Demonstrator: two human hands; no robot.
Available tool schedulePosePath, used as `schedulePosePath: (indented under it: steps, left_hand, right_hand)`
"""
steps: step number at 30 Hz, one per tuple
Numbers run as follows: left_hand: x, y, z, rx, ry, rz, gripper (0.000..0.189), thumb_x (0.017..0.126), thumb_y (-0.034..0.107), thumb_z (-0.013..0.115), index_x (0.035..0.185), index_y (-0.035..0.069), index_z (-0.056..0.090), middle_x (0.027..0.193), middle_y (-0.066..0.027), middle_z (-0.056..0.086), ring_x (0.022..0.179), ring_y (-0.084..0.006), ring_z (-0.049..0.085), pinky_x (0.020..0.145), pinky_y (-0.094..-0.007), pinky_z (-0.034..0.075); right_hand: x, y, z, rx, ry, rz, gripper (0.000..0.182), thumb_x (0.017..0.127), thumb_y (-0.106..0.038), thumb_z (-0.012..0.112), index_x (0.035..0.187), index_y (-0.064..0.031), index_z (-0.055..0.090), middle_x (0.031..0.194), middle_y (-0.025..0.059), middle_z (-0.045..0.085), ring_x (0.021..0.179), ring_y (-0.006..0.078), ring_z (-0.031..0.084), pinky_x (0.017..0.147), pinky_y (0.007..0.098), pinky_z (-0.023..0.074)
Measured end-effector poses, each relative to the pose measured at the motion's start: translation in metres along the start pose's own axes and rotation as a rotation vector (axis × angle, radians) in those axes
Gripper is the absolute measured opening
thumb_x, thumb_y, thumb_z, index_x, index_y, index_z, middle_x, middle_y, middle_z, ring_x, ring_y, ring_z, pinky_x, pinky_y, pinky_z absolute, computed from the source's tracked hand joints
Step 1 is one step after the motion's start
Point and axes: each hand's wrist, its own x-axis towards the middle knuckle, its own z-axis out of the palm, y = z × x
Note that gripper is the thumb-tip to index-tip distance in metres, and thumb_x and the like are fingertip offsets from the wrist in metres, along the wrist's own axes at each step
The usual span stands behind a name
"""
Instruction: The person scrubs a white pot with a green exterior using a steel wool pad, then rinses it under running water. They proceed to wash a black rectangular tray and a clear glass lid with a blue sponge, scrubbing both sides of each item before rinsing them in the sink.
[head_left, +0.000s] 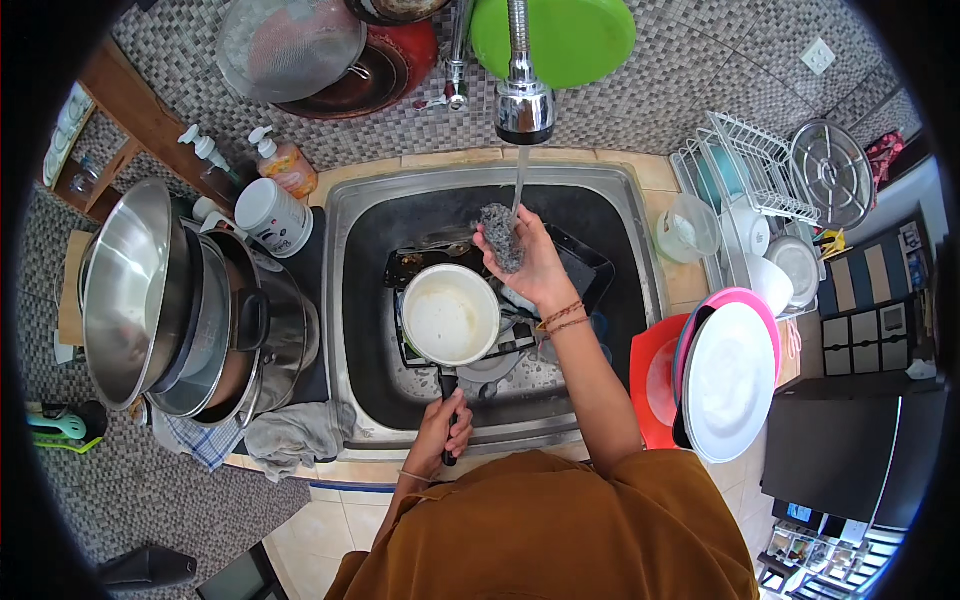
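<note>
My left hand (442, 427) is closed around the black handle of a small white saucepan (450, 315), which it holds over the sink (487, 431). Some brownish marks show on the pan's pale inside. In my right hand (540, 266) is a grey scouring pad (501, 236), held palm up with the fingers curled behind it. Water runs from the chrome faucet (525, 105) down beside the pad and onto my fingers. Beneath the hands lie a dark rectangular tray (581, 262), a greyish plate (491, 369) and other dishes, partly hidden by the pan and my right forearm.
Steel bowls and pots (135, 292) are stacked left of the sink, near a white tub (274, 217) and a soap bottle (285, 165). A grey cloth (300, 439) lies at the front left. On the right stand a dish rack (750, 172), a plastic container (686, 229) and stacked plates (731, 382).
</note>
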Motion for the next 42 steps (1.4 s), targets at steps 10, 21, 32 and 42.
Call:
schedulePosePath:
  steps: [10, 21, 32, 42]
  left_hand:
    - [0.013, 0.001, 0.004, -0.007, -0.029, -0.043, 0.032, 0.102, 0.037, 0.048, 0.083, 0.011, 0.043, 0.053, 0.0022, 0.035, 0.033, -0.0073, 0.032, 0.030, -0.0242, 0.028]
    - [0.018, -0.001, -0.001, 0.005, -0.022, -0.057, 0.032, 0.102, 0.037, 0.048, 0.083, 0.011, 0.043, 0.053, 0.0020, 0.034, 0.034, -0.0074, 0.032, 0.031, -0.0241, 0.028]
    - [0.022, 0.003, 0.003, 0.000, 0.025, -0.087, 0.033, 0.101, 0.038, 0.049, 0.084, 0.011, 0.043, 0.054, 0.0022, 0.034, 0.034, -0.0075, 0.031, 0.032, -0.0247, 0.028]
    - [0.021, 0.003, 0.000, -0.020, 0.021, -0.057, 0.033, 0.101, 0.037, 0.049, 0.082, 0.011, 0.043, 0.054, 0.0024, 0.035, 0.034, -0.0073, 0.031, 0.031, -0.0248, 0.028]
  right_hand:
    - [-0.007, -0.003, -0.019, -0.036, -0.083, -0.027, 0.029, 0.090, -0.022, 0.060, 0.117, -0.0158, 0.054, 0.113, 0.0055, 0.064, 0.103, 0.0196, 0.062, 0.068, 0.0317, 0.0507]
    - [-0.019, -0.004, -0.022, -0.028, -0.084, -0.057, 0.028, 0.089, -0.017, 0.057, 0.117, -0.0161, 0.052, 0.113, 0.0066, 0.063, 0.100, 0.0195, 0.062, 0.067, 0.0307, 0.0488]
    - [0.011, 0.000, -0.020, -0.034, -0.016, -0.082, 0.032, 0.098, -0.043, 0.054, 0.105, -0.0118, 0.061, 0.099, 0.0053, 0.067, 0.085, 0.0174, 0.064, 0.056, 0.0276, 0.0453]
    - [0.051, -0.004, 0.012, 0.062, -0.045, 0.004, 0.034, 0.098, -0.044, 0.052, 0.103, -0.0106, 0.059, 0.087, 0.0029, 0.060, 0.071, 0.0131, 0.056, 0.048, 0.0219, 0.0411]
